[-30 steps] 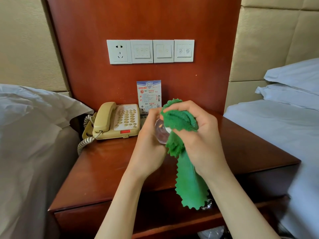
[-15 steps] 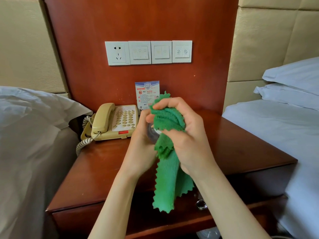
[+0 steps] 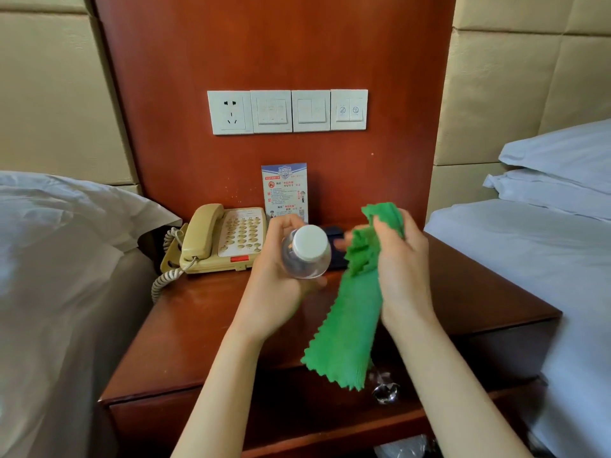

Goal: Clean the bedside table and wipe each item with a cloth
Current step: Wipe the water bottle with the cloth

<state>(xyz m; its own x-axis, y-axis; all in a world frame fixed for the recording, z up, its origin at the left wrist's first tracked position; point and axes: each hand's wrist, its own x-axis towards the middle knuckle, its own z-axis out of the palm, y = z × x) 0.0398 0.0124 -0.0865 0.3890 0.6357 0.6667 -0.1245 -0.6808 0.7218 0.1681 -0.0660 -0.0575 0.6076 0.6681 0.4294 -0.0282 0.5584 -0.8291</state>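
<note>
While the left hand [image 3: 277, 285] grips a clear bottle [image 3: 305, 254] with a white cap above the bedside table [image 3: 198, 322], the right hand [image 3: 401, 262] clutches a green cloth [image 3: 350, 328] just beside it; a beige telephone [image 3: 221, 241] stands behind.

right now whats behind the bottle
Behind the bottle, a dark flat object lies on the table, mostly hidden by the bottle and cloth, so I can't identify it. Further back a card stands by the wall.
</note>
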